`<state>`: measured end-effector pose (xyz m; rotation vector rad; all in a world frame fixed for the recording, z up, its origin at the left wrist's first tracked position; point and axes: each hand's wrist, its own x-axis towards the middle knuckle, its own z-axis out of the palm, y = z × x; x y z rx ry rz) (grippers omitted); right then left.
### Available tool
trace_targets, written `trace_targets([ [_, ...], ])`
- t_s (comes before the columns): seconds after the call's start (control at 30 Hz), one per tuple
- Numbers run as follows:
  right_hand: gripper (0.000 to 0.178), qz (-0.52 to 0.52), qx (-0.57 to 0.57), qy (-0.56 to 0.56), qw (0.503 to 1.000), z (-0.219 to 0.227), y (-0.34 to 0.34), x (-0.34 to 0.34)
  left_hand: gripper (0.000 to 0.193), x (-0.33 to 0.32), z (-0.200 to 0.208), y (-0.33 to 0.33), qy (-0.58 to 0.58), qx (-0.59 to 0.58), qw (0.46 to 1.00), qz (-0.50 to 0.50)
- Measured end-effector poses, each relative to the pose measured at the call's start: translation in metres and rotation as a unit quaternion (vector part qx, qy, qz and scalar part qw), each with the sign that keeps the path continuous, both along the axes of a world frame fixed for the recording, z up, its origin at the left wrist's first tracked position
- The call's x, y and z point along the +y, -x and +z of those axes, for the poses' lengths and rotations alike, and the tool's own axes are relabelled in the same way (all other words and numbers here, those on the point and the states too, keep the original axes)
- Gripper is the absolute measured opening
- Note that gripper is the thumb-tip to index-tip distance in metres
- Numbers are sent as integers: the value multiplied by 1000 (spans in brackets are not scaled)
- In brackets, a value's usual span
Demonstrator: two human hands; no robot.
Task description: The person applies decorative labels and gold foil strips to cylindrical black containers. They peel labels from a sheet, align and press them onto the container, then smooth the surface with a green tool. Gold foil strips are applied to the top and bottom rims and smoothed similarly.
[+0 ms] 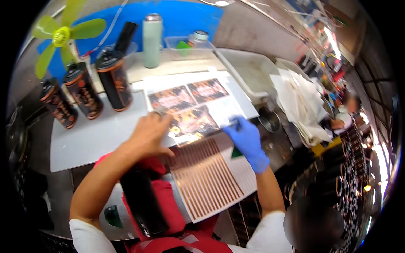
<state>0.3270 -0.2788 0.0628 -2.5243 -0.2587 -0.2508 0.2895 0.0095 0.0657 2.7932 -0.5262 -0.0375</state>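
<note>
My bare left hand (pixel 152 131) is spread, fingers stretched over the left edge of a white sheet of dark floral decals (pixel 194 124), thumb apart. At that sheet's lower right corner is my blue-gloved right hand (pixel 248 143); its fingertips are smeared by motion, so any grip is unclear. A green triangular piece (pixel 237 152) shows beside the glove, partly hidden by it; whether it is held or lying there I cannot tell. Nearer me, a sheet with copper-coloured stripes (pixel 209 177) slopes over the table edge. A black cylinder (pixel 143 202) rests on red cloth (pixel 168 194) below my left forearm.
Three dark decorated cylinders with copper rims (pixel 114 80) stand at left beside a lime-green fan (pixel 61 37). A pale green bottle (pixel 152 40) and clear tub (pixel 173 42) stand behind. Right are a white tray (pixel 236 63), papers (pixel 297 99), a metal cup (pixel 269 119) and another person (pixel 345 116).
</note>
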Motion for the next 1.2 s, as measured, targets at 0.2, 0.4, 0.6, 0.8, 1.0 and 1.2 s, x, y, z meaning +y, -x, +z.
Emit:
trace_targets([
  [0.2, 38, 56, 141, -16, 988, -28, 13, 3, 60, -11, 7, 4, 78, -56, 995, 1],
  [0.4, 46, 155, 379, -228, 884, -22, -13, 23, 39, -6, 8, 3, 73, -32, 997, -9],
  [0.6, 30, 202, 391, -152, 885, 14, 8, 25, 23, 6, 3, -4, 95, -46, 994, 14],
  [0.8, 23, 158, 366, -197, 896, 32, 8, 27, 19, 18, 2, -34, 212, -30, 976, 46],
  [1.0, 25, 173, 182, -159, 955, 16, 18, 39, 14, 17, 0, -27, 252, -31, 965, 60],
  [1.2, 28, 186, 45, -18, 981, 5, 21, 48, 52, 21, 5, -11, 241, 120, 960, 72],
])
